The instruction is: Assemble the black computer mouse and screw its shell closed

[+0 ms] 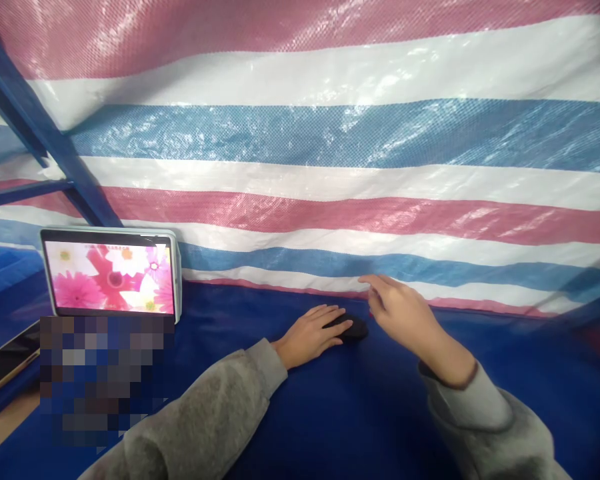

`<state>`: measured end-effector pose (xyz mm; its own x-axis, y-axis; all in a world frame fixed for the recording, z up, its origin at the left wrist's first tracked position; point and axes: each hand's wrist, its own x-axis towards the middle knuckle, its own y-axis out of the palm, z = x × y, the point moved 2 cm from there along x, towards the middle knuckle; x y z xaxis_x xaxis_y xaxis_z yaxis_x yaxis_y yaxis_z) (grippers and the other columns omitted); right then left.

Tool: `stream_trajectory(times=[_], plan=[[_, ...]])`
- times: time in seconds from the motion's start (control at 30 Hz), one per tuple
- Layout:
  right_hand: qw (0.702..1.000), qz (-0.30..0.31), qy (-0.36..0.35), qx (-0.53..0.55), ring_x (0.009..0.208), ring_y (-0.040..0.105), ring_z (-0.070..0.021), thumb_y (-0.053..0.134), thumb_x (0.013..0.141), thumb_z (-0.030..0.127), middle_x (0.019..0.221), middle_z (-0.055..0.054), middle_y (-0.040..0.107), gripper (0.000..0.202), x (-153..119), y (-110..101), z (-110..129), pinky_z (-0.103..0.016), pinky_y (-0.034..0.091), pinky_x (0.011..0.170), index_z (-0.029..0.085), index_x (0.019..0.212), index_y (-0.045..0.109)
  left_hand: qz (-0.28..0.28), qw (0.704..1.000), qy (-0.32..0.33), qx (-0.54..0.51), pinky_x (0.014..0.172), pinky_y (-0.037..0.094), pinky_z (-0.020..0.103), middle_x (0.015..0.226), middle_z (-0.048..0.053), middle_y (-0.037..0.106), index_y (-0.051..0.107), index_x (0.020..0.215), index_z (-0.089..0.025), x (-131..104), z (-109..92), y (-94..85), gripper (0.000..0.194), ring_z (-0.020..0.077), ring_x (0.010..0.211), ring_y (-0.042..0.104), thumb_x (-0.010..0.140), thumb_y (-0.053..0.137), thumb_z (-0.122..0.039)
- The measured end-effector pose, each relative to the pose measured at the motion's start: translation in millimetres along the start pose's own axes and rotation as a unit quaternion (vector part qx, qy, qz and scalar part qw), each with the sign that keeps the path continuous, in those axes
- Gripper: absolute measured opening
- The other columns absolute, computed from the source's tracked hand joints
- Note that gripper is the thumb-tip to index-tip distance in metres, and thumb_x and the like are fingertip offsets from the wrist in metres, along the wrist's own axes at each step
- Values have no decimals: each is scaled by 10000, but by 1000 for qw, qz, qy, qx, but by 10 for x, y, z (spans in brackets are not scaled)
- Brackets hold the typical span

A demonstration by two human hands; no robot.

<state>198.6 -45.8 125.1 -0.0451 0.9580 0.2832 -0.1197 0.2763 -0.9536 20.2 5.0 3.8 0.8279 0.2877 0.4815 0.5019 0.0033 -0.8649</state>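
Mouse [357, 327], 1 pc, under L hand [311, 335]

A striped red, white and blue sheet [330, 133] hung behind the dark-blue table surface [300, 420], with a screen [113, 280] showing pink and white flowers standing at the left, near a blue frame [55, 133] and a flat, black-faced object [10, 357].

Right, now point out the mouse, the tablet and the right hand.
Mouse [358, 327]: head view, its uncovered right end.
Tablet [113, 280]: head view, middle of the lit screen.
Right hand [403, 310]: head view, back of the hand.
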Motion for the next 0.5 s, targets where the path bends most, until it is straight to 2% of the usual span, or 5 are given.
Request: stream_trajectory(times=[0.17,0.33,0.5], plan=[[1000,-10,-14,-5,758,643,-196,422,832,128,998,-64,693,411,-1,3,8,-300,398,636,193,1191,612,-4,1000,-1,0,1135,369,433,1434,99,489,456,1398,-225,0,0,1,423,229,1361,428,1010,431,-391],[1000,-9,-3,-5,757,648,-192,359,912,177,983,-69,703,375,3,5,-6,-296,402,639,193,1187,614,-1,1000,0,2,1147,356,414,1443,94,480,446,1405,-222,-4,2,3,429,219,1371,415,1008,440,-385],[1000,-9,-9,-18,776,646,-199,421,846,140,988,-70,704,394,-1,4,-4,-295,404,636,190,1183,618,-3,1000,4,6,1148,354,415,1442,91,481,440,1410,-232,-5,4,7,427,216,1374,411,1009,439,-381]])
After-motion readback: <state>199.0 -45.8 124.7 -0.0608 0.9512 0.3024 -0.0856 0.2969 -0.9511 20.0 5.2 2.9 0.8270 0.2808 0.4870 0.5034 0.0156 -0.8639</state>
